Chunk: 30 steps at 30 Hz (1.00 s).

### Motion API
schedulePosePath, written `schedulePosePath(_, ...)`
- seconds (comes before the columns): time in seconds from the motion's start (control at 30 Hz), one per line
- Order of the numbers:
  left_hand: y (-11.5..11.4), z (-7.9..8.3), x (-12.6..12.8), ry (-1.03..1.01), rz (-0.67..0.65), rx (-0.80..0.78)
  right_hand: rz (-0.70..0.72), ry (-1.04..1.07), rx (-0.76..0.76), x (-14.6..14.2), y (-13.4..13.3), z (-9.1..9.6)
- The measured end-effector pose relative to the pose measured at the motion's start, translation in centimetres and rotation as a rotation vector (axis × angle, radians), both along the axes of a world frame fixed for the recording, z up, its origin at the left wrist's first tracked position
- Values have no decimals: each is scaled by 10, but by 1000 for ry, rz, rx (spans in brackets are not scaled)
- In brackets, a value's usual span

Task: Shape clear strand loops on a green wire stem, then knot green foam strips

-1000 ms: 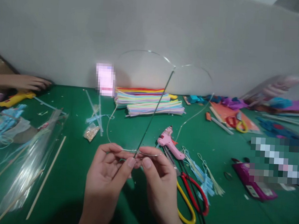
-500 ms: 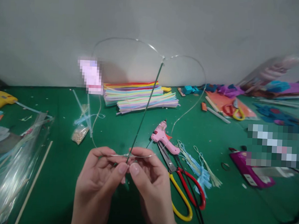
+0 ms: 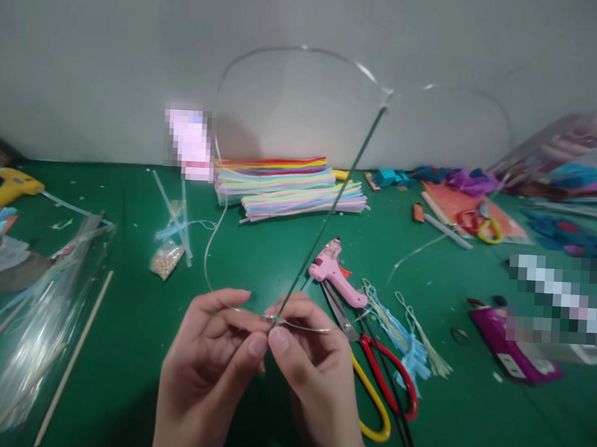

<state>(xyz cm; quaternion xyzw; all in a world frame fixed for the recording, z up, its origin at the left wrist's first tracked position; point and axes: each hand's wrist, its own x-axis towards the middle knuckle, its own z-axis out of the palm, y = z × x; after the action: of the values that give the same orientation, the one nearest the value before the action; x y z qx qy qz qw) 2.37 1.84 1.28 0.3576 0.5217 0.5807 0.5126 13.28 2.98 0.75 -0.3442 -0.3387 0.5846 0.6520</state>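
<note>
Head: wire frame (image 3: 340,194) in hands (image 3: 205,372)

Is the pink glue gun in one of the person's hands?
No, the pink glue gun lies on the green table, beyond the right hand.

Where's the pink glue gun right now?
In the head view, the pink glue gun lies on the green table just right of centre, beyond the right hand, between the coloured pipe cleaners and the large scissors.
</note>
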Motion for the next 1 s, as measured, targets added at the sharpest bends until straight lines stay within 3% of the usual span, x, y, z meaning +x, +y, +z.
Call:
schedulePosePath(0.13, 1, 1, -1, 9, 31, 11, -65, -168, -2, 1, -1, 2)
schedulePosePath(0.3, 4, 3, -2, -142, 31, -33, -195, -383, -20, 0, -2, 2)
schedulePosePath(0.5, 6, 9, -1, -269, 28, -76, -369, -706, 210, 3, -4, -4)
schedulePosePath(0.63, 4, 7, -2, -286, 5, -96, -352, -741, 282, 5, -4, -5)
schedulePosePath(1.0, 5, 8, 1, -296, 4, -126, -367, -744, 307, 7, -2, -5)
